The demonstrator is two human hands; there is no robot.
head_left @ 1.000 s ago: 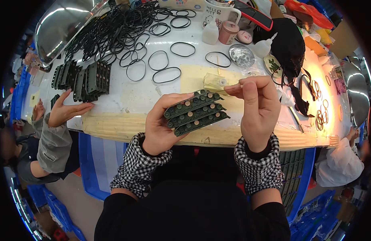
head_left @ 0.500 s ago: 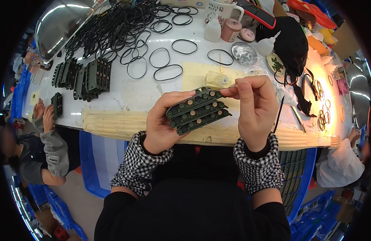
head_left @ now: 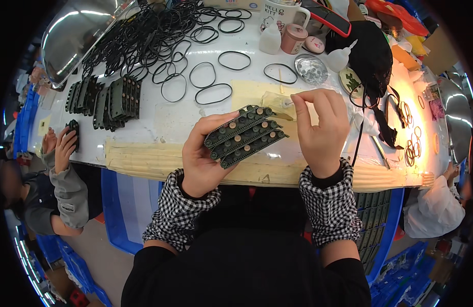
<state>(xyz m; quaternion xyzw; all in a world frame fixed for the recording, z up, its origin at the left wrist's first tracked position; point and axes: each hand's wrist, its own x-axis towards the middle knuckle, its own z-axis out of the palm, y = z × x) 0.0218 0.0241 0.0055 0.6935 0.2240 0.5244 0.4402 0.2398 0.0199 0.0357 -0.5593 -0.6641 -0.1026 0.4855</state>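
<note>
My left hand (head_left: 203, 158) is closed around a fanned stack of three dark green toy tank track pieces (head_left: 244, 134). Small round wheels, some with copper-coloured centres, line their upward sides. To the right, my right hand (head_left: 323, 125) pinches thumb and forefinger together beside a small white holder (head_left: 286, 103) taped to the table. Whatever those fingertips hold is too small to make out. More green track pieces (head_left: 124, 102) stand in rows on the table at the left.
Black rubber bands (head_left: 139, 41) lie in a large heap at the back, with loose ones nearer. A mug (head_left: 282, 15), a white squeeze bottle (head_left: 269, 40) and a foil dish (head_left: 311, 69) stand behind my hands. A co-worker's hands (head_left: 62, 143) are at far left. A blue crate (head_left: 392, 215) sits below the table's edge.
My right hand has moved from the track pieces to the white holder, slightly away from me. My left hand, with the stack, has shifted a little left.
</note>
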